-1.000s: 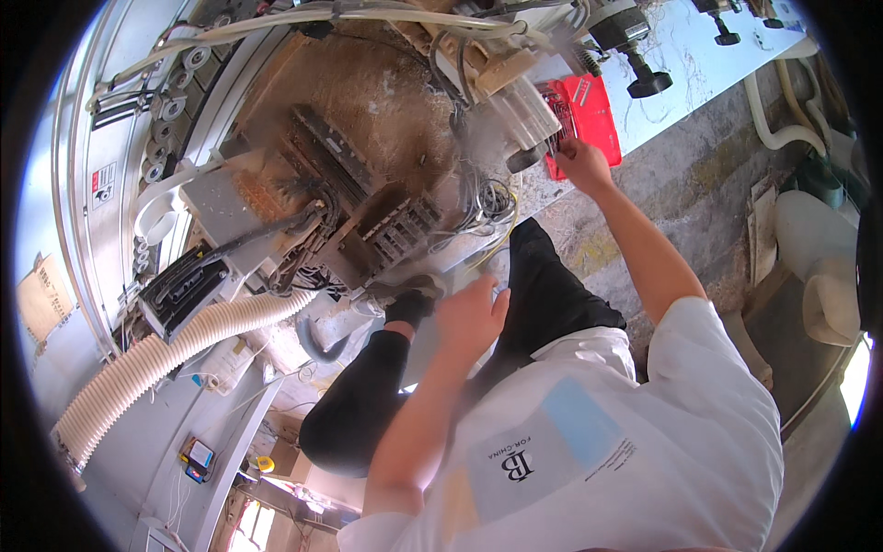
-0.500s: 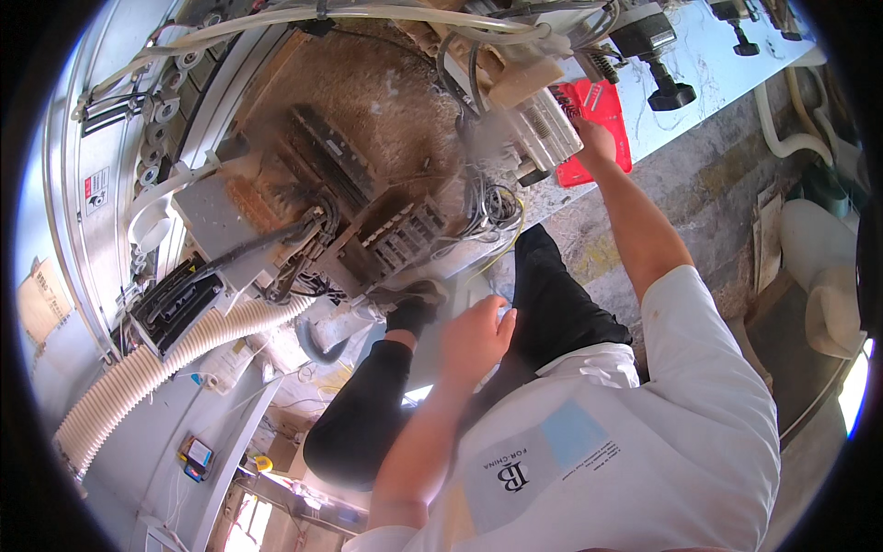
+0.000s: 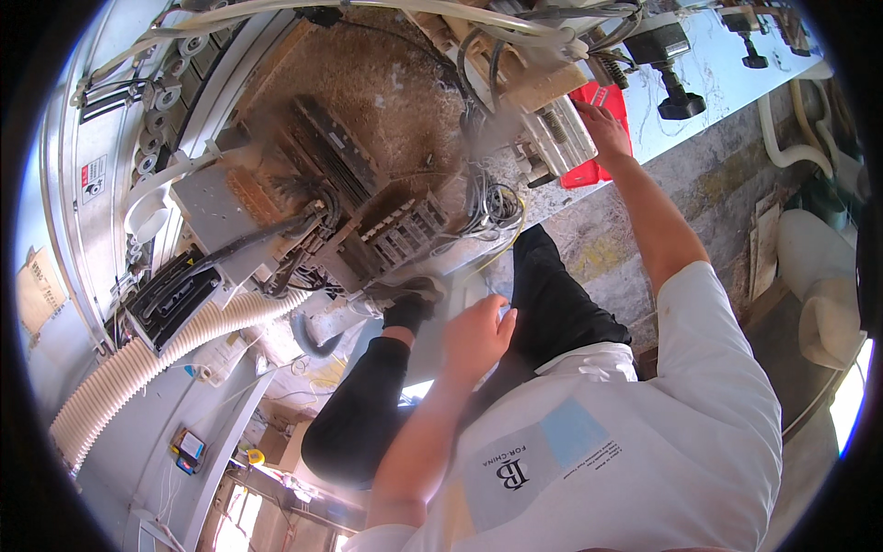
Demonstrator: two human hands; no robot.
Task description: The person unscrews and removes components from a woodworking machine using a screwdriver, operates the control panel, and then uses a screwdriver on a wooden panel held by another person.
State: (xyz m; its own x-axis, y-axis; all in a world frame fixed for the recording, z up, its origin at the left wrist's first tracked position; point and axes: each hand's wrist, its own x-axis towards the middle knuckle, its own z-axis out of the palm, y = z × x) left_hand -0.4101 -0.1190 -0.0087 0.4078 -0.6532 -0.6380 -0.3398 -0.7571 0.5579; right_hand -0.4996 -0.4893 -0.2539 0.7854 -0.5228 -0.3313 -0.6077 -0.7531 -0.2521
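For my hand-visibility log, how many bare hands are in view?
2: the left hand near the black trousers, and the right hand at the red case. Neither is fully hidden.

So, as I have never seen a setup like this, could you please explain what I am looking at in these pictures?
There is no robot here: the hands are a person's own, bare. All the pictures come from one wide fisheye camera worn on the head, looking down, so straight edges bend near the rim.

The white shirt and black trousers are the wearer's. At upper left is dusty machinery with cables and a cream ribbed hose.

At upper right, a red case lies near the edge of a pale surface, partly behind a metal block. The right hand is at the case; whether it grips anything is hidden. The left hand is above the lap, with nothing visibly held.
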